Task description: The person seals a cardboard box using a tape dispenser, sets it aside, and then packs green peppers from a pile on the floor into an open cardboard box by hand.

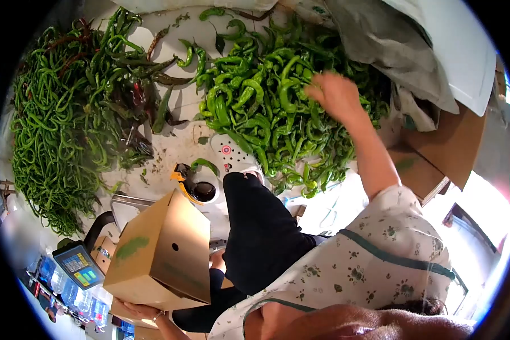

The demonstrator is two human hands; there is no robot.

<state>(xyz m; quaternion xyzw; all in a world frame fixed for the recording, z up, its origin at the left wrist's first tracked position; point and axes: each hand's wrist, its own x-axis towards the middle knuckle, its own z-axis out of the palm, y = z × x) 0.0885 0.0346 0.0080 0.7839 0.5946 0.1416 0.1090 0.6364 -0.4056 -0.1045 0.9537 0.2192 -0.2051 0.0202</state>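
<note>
My right hand [335, 97] is over a big pile of glossy green peppers [255, 93], its fingers bent down at the peppers. What lies within those fingers, if anything, is hidden. Down at the lower left, my left hand [140, 310], with a bracelet at the wrist, supports the bottom edge of a tilted brown cardboard box [178, 246]. The box has a round hole and a green smear on its sides. Its inside is out of sight.
A heap of thin green chillies [51, 124] covers the left side, with dark, withered peppers [147, 102] beside it. An orange-and-black roll [195, 187] lies by my knee. A digital scale display [79, 263] stands lower left. Grey cloth [391, 48] and cardboard [436, 141] are at right.
</note>
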